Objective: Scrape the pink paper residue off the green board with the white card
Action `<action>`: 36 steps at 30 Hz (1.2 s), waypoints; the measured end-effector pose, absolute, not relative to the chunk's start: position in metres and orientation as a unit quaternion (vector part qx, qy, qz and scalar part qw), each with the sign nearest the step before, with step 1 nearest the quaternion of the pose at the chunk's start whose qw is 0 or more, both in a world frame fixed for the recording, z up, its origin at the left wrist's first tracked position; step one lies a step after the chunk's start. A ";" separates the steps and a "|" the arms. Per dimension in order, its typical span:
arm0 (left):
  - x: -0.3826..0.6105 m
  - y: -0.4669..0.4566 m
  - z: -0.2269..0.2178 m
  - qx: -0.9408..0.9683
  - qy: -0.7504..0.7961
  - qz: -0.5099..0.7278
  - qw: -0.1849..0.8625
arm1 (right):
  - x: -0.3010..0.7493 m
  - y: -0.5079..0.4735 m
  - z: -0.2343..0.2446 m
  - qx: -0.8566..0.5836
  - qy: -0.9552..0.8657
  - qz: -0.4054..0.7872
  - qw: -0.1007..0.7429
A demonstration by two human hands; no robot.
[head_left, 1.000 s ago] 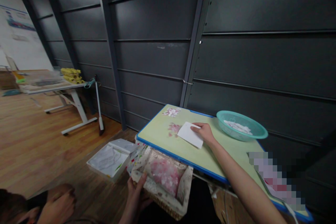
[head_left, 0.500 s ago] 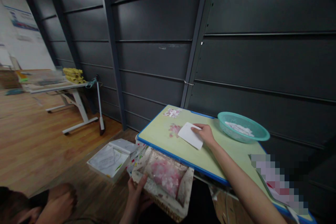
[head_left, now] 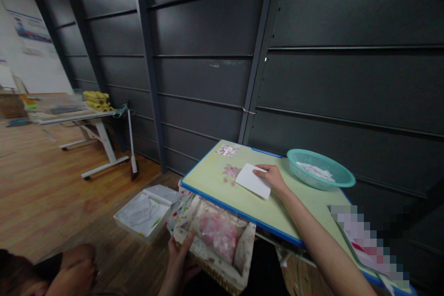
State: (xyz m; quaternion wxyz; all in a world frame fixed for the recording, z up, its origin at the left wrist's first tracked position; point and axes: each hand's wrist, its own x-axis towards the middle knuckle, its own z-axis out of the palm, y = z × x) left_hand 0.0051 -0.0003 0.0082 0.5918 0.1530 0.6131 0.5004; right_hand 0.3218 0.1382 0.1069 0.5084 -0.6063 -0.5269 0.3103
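My right hand [head_left: 274,179] pinches the far edge of a white card [head_left: 253,181] over the pale yellow tabletop [head_left: 208,173]. Beside the card's left end lies a small heap of pink pieces [head_left: 230,173], partly hidden by it. Farther back on the tabletop sits a patch of white and pinkish pieces [head_left: 227,150]. Below the table's front edge, my left hand [head_left: 182,252] grips the near left rim of a lined woven basket [head_left: 244,252], thumb over the rim. Inside the basket are pink and white pieces [head_left: 218,238], seemingly in clear plastic.
A turquoise plastic basin [head_left: 338,182] with white pieces stands at the table's back right. At the right edge lies a blurred-out sheet [head_left: 371,245]. An open white box [head_left: 138,215] is left of the basket. Another person's arm [head_left: 74,268] shows at lower left. A dark panelled wall [head_left: 204,74] stands behind.
The card's near right corner has shifted slightly right and down, in my right hand's grip. My left hand stays on the basket. The view has moved very little.
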 end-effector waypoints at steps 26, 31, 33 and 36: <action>0.004 -0.005 0.009 0.165 0.594 0.497 0.611 | 0.322 0.130 0.109 -0.600 -0.532 0.368 0.470; 0.003 -0.002 0.013 0.159 0.599 0.493 0.611 | 0.315 0.127 0.112 -0.597 -0.538 0.379 0.459; 0.003 -0.002 0.014 0.155 0.596 0.490 0.617 | 0.311 0.126 0.111 -0.585 -0.547 0.398 0.447; 0.002 -0.003 0.015 0.149 0.594 0.497 0.615 | 0.305 0.126 0.109 -0.573 -0.554 0.397 0.456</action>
